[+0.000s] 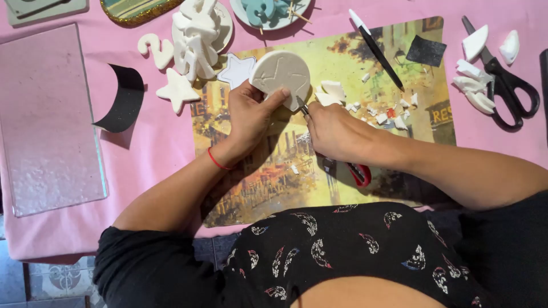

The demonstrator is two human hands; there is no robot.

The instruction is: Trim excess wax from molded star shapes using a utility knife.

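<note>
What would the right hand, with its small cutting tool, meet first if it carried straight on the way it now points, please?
Most likely the round white disc held by the left hand: the right hand aims its blade tip up and left, already at the disc's lower edge.

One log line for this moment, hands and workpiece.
left hand: holds white round plaster piece | right hand: blade tool at its edge | white chips on mat

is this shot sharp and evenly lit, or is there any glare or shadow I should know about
Head view: soft, even light, mostly sharp; left hand and white disc show clearly; right hand throws a faint shadow on the picture mat; glass sheet carries a mild sheen; edges bend slightly from the wide lens.
</note>
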